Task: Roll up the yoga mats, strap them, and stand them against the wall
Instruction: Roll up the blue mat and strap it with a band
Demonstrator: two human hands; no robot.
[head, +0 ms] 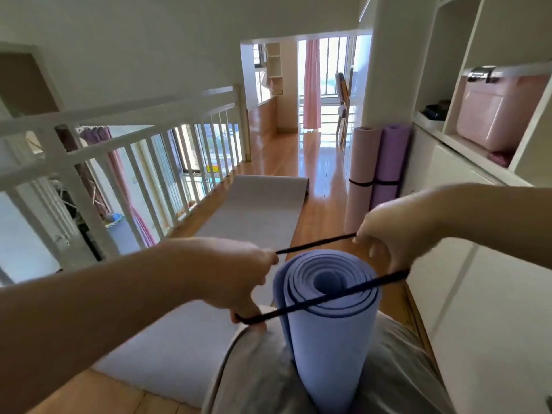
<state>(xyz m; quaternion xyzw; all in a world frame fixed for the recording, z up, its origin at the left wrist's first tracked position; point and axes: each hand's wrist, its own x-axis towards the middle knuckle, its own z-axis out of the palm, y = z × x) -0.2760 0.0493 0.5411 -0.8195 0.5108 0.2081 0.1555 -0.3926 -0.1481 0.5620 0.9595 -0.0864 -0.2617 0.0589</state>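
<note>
Blue mat stands rolled between both hands, left and right, each pinching the strap.

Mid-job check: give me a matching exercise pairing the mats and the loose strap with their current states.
Things:
1. blue mat
2. grey mat
3. pink mat
4. loose strap

States:
A. unrolled on the floor
B. pulled taut between left hand and right hand
C. rolled, upright, unstrapped
D. strapped, standing against the wall

Pairs: 1-C, 2-A, 3-D, 4-B
</note>
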